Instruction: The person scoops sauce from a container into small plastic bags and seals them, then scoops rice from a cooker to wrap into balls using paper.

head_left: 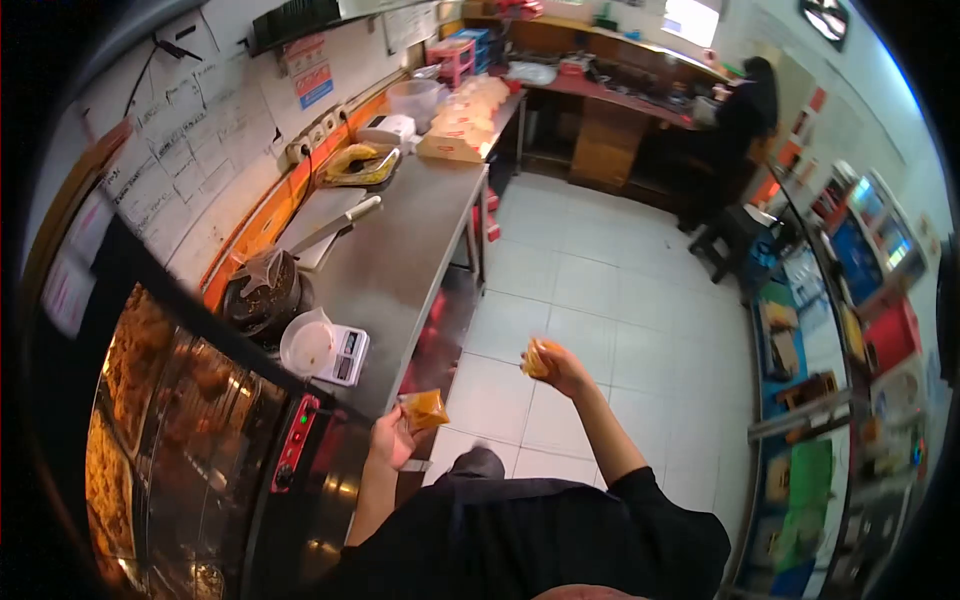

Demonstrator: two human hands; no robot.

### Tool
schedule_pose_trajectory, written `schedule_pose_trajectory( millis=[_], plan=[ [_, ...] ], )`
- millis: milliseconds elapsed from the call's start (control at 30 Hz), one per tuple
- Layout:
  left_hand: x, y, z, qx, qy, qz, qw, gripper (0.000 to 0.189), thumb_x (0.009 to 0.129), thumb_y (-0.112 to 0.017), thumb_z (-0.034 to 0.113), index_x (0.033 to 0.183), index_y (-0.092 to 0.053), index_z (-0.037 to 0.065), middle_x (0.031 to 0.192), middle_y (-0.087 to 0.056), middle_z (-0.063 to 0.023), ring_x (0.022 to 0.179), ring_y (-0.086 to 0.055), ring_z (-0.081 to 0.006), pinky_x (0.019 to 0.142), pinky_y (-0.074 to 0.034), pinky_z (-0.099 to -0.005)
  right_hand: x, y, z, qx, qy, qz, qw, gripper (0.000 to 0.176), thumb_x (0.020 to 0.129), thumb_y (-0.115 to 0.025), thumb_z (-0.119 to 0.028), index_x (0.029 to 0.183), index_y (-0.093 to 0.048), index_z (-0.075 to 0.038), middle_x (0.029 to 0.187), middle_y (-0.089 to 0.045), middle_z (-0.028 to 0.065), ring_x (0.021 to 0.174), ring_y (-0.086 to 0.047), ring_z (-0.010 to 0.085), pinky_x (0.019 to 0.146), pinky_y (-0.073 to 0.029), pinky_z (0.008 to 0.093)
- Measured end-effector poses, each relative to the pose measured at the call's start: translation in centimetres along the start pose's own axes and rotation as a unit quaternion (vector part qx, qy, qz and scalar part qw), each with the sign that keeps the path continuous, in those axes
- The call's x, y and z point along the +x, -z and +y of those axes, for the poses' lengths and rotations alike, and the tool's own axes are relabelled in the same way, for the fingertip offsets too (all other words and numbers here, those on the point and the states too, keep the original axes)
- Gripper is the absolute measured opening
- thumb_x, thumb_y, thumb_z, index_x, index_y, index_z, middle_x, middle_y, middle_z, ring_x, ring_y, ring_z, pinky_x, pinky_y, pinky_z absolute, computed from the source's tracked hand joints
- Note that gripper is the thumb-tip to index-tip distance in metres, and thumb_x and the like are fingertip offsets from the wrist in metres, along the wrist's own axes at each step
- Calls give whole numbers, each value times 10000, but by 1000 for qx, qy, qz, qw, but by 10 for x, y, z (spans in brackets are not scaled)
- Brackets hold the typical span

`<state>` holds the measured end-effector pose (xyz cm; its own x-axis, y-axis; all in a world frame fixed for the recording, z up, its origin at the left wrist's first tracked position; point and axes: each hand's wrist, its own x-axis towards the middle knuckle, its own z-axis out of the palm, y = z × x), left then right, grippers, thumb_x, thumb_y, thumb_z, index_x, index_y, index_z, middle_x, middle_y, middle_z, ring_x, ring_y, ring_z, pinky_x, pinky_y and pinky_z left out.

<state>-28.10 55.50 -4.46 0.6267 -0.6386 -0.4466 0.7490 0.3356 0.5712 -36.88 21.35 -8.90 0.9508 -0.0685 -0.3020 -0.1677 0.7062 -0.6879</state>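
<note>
My left hand grips a small clear plastic packet of orange-yellow sauce by its end, in front of the counter's near corner. Held out over the floor, my right hand has its fingers closed on a second packet with similar orange-yellow contents. The hands are well apart. Closest to my left hand on the counter is a white digital scale with a round white bowl on it.
A knife lies on a white board on the steel counter. Behind it are a tray with a yellow bag and a row of paper boxes. A lit food warmer stands at left. Another person is at the back right.
</note>
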Motion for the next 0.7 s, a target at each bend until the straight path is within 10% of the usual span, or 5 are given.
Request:
schedule_pose_trajectory(
  millis=[267,500,700],
  plan=[
    [282,-128,83,36,-105,58,992,209,876,-521,259,966,-491,74,971,-588,-96,919,-597,-228,770,-506,-389,206,82,-153,-29,0,78,997,509,761,-585,53,1233,-413,-35,1063,-572,107,969,-584,247,788,-508,381],
    [514,-221,160,225,-320,177,903,313,708,-706,24,802,-418,103,808,-532,-6,786,-551,-92,663,-490,-257,340,254,-342,-137,21,177,974,379,771,-613,-38,1133,-507,3,955,-595,117,886,-591,221,778,-504,354],
    [627,-287,217,192,-382,345,836,213,796,-633,88,827,-422,92,816,-515,3,783,-542,-85,637,-481,-222,564,243,-532,-436,91,92,891,255,809,-595,-112,1042,-594,-8,784,-598,19,644,-518,70,496,-364,206]
  ],
)
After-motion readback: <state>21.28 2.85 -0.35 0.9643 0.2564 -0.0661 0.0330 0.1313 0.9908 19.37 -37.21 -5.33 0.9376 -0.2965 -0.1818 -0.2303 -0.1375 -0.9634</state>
